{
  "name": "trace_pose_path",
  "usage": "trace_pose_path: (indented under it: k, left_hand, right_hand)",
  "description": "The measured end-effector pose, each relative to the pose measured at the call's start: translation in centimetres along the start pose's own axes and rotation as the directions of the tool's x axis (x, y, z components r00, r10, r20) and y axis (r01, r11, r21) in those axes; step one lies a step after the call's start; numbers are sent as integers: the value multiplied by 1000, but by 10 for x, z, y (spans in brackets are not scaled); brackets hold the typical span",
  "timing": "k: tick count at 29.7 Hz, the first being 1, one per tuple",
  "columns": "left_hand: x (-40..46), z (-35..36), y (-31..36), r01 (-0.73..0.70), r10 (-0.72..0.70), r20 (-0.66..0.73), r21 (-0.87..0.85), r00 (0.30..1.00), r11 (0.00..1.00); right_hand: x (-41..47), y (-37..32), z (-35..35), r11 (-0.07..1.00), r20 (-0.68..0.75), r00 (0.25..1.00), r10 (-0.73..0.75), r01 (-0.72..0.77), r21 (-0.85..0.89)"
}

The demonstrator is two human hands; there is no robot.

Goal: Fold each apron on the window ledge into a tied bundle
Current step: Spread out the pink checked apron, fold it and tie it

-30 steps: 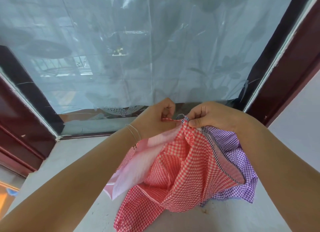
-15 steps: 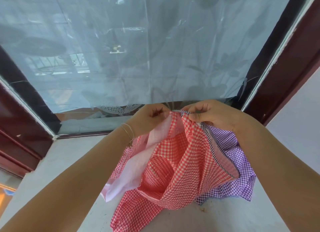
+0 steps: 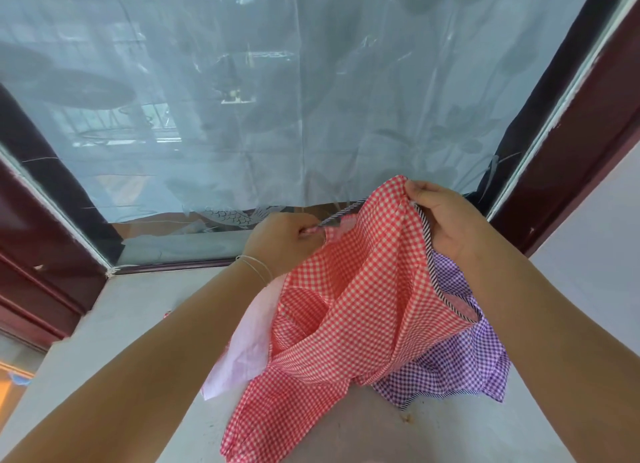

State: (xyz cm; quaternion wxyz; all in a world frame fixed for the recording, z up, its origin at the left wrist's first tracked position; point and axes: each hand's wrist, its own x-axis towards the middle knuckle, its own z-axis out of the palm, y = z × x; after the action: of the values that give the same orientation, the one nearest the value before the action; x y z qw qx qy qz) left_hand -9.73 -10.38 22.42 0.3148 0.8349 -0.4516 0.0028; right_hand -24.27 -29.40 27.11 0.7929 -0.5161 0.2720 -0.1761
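Now, seen from the head, the two hands have pulled apart. The left hand (image 3: 281, 241) pinches the striped strap (image 3: 341, 214) and the right hand (image 3: 440, 220) grips the top edge of the red checked apron (image 3: 349, 310), lifted higher than before. Its bottom trails on the window ledge (image 3: 138, 324), over a purple checked apron (image 3: 450, 358) on the right. It looks like she is spreading it to start folding
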Motion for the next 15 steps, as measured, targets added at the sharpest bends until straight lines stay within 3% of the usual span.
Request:
trace_pose_path:
  k: [1, 3, 4, 6, 8, 10, 12, 15]
  left_hand:
    - [3, 5, -4, 82, -80, 14, -127, 997, 989]
    - [9, 9, -10, 266, -278, 35, -430, 960, 863]
    - [13, 10, -15, 340, -359, 79, -560, 930, 756]
    - [16, 7, -31, 487, -414, 315, -765, 854, 422]
    - [13, 1, -49, 570, -408, 482, -812, 776, 125]
    - [3, 3, -71, 621, -531, 514, -783, 674, 30]
    - [-15, 9, -101, 698, -694, 504, -716, 515, -3]
    - [-47, 14, -149, 686, -750, 570, -694, 336, -219]
  right_hand:
    - [1, 2, -1, 1000, -27, 1000, -8, 8, -1]
    - [1, 4, -1, 999, -60, 997, -42, 41, -27]
    - [0, 4, 0, 997, -62, 996, -65, 61, -53]
    - [-1, 1, 3, 989, -53, 992, -113, 107, -101]
    - [-1, -4, 7, 986, -54, 988, -148, 142, -90]
    - [2, -12, 6, 987, -86, 984, -158, 154, -49]
    - [4, -20, 2, 988, -146, 977, -154, 152, -23]
    - [8, -30, -8, 988, -221, 965, -139, 151, 39]
